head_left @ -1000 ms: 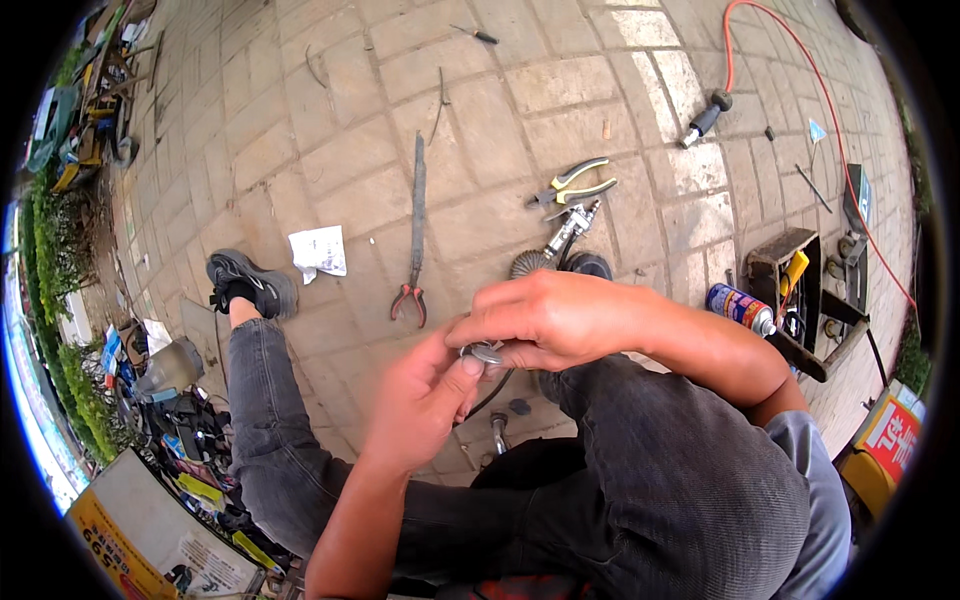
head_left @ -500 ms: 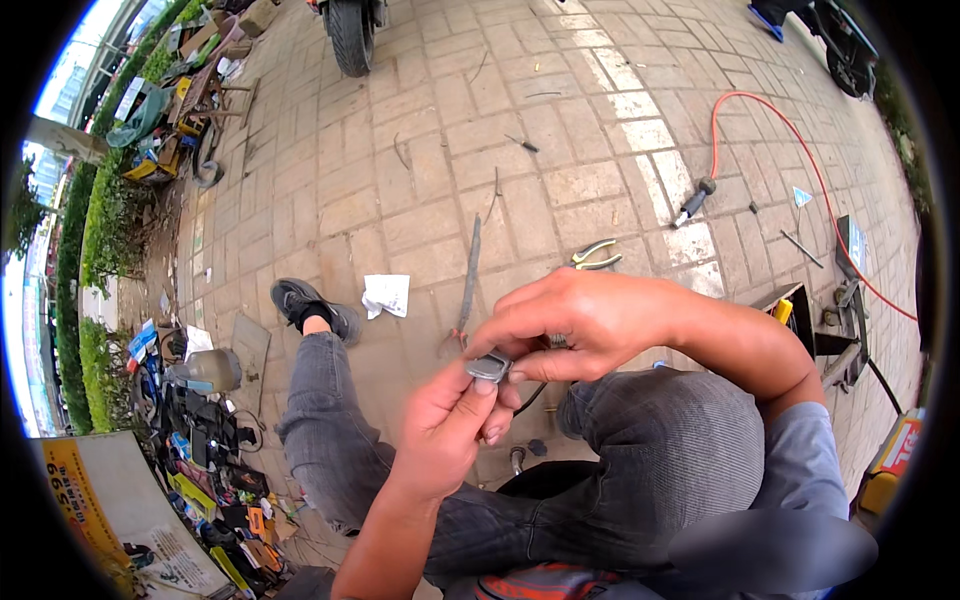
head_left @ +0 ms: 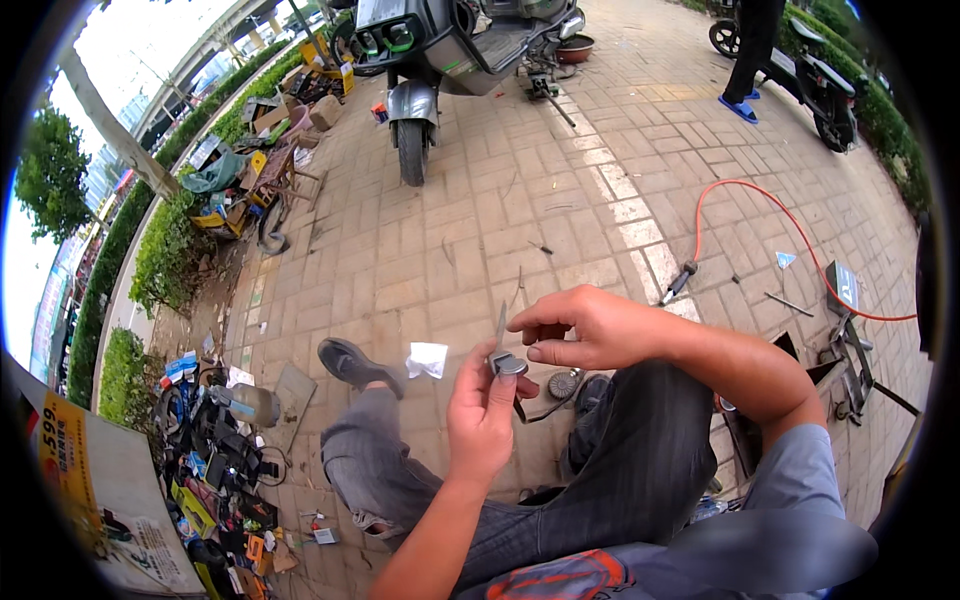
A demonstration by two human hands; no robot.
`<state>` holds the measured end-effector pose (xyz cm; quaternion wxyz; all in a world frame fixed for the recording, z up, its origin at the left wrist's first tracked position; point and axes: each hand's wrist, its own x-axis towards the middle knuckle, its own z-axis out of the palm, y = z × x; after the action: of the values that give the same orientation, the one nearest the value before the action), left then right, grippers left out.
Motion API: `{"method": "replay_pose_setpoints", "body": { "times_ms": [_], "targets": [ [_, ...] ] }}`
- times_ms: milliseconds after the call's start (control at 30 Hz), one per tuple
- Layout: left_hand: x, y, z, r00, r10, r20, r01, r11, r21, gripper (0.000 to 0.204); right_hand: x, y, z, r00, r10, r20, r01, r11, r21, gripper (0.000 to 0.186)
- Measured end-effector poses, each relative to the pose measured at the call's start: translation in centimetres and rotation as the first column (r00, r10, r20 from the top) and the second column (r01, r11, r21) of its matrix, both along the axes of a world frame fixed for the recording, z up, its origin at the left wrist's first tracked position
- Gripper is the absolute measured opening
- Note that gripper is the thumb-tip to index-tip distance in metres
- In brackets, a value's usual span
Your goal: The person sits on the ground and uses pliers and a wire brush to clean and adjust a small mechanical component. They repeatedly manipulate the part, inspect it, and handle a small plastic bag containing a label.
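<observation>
My left hand [head_left: 482,418] grips a small grey metal part [head_left: 509,364] between thumb and fingers, with a black cable [head_left: 535,416] hanging below it. My right hand [head_left: 590,330] is just right of and above the part, its fingers loosely bent and apart, with nothing visible in them. A white packet [head_left: 427,360] lies on the paving left of my hands. A round gear-like piece [head_left: 562,384] sits below my right hand, beside my foot. A long grey strip [head_left: 501,322] shows behind the held part.
Clutter [head_left: 215,470] lies at left. A scooter [head_left: 450,55] stands ahead; a person's legs [head_left: 750,60] are beside another scooter [head_left: 833,100] at upper right. An orange hose [head_left: 790,220], air tool [head_left: 679,281] and metal box [head_left: 780,355] are at right, on brick paving [head_left: 380,250].
The view has tilted up, showing the scooters and legs. My right hand has pulled back from the metal part, which stays in my left hand.
</observation>
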<state>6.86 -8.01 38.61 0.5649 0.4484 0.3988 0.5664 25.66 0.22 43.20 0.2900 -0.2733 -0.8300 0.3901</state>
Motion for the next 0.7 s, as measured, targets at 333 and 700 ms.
{"method": "replay_pose_setpoints", "body": {
  "times_ms": [333,700],
  "targets": [
    [-0.2,-0.2,-3.3,0.843,0.073,-0.533,-0.003,0.991,0.131,0.035,-0.1,-3.1,-2.4,0.997,-0.023,-0.072,0.032,0.993,0.118,0.022],
    [-0.1,1.5,-5.3,0.970,-0.190,-0.154,0.154,0.964,-0.218,0.042,-1.1,-2.2,-5.0,0.955,-0.259,0.147,0.151,0.846,0.511,0.018]
  ]
}}
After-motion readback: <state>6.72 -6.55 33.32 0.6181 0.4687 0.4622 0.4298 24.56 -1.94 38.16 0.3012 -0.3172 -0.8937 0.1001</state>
